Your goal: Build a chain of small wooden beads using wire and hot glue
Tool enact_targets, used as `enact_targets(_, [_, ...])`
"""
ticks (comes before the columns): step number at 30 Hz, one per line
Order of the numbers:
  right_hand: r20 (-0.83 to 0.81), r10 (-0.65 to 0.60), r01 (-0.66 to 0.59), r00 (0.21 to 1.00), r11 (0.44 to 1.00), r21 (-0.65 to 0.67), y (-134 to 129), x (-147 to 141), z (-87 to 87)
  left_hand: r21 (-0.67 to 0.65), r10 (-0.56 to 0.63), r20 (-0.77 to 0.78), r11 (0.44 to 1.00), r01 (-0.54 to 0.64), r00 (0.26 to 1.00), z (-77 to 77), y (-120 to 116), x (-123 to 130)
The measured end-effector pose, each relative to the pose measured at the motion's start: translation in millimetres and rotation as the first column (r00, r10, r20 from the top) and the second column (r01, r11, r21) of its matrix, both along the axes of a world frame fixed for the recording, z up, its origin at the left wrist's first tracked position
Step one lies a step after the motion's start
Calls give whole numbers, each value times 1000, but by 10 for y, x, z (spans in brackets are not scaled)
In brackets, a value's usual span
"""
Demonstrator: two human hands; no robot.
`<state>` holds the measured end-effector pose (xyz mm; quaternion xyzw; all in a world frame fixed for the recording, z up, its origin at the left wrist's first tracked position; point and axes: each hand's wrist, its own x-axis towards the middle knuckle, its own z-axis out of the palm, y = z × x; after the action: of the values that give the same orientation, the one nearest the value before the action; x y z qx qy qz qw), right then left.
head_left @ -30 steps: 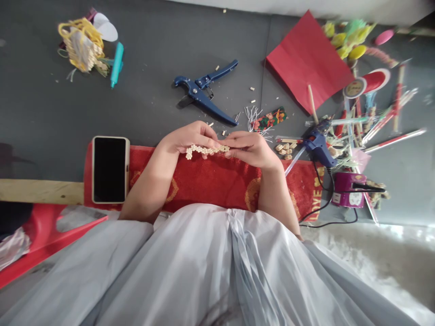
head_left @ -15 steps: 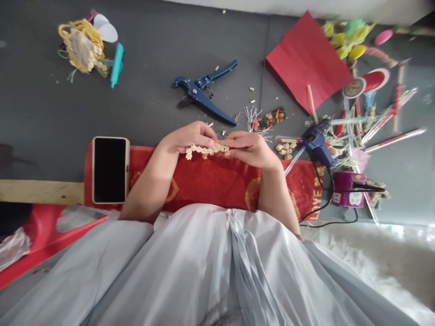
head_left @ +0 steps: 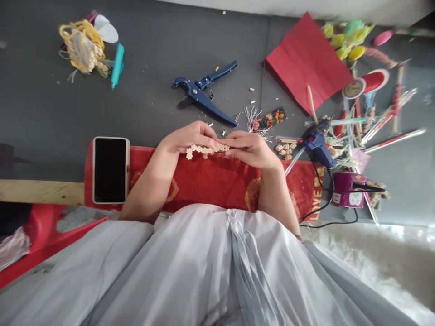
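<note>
A cream-coloured strip of small joined tube pieces [head_left: 199, 149], bent down at its left end, is held between my two hands above a red towel [head_left: 217, 181]. My left hand [head_left: 195, 137] is closed on its middle, fingers curled over it. At the strip's right end, my right hand [head_left: 249, 147] pinches with thumb and forefinger, so part of that end is hidden. Just beyond the hands lie a blue cutter [head_left: 207, 93], a few tiny cut pieces [head_left: 223, 133] and a floral strip [head_left: 272, 118] beside white wire-like strands [head_left: 252, 118].
A phone [head_left: 110, 170] lies on the towel's left end. To the right are a blue glue gun [head_left: 319, 147] with its cord, a red sheet [head_left: 307, 61], a ribbon spool [head_left: 367, 83] and a purple device [head_left: 350, 190]. A teal pen [head_left: 117, 67] and yellow-corded bundle [head_left: 83, 45] sit back left.
Almost nothing differs. Both hands keep their hold on the strip in the same place, and the view has shifted very slightly.
</note>
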<state>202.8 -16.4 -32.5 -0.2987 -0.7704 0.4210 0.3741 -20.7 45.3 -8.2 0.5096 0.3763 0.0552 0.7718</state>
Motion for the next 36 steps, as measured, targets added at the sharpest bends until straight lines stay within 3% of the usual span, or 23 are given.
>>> enact_targets(17, [15, -13, 13, 1000, 1000, 12, 11, -8, -7, 4, 35, 27, 999, -35, 999, -3, 1, 14])
enact_targets(36, [21, -19, 20, 1000, 998, -53, 20, -9, -9, -1, -11, -22, 1000, 11, 1000, -28, 26, -2])
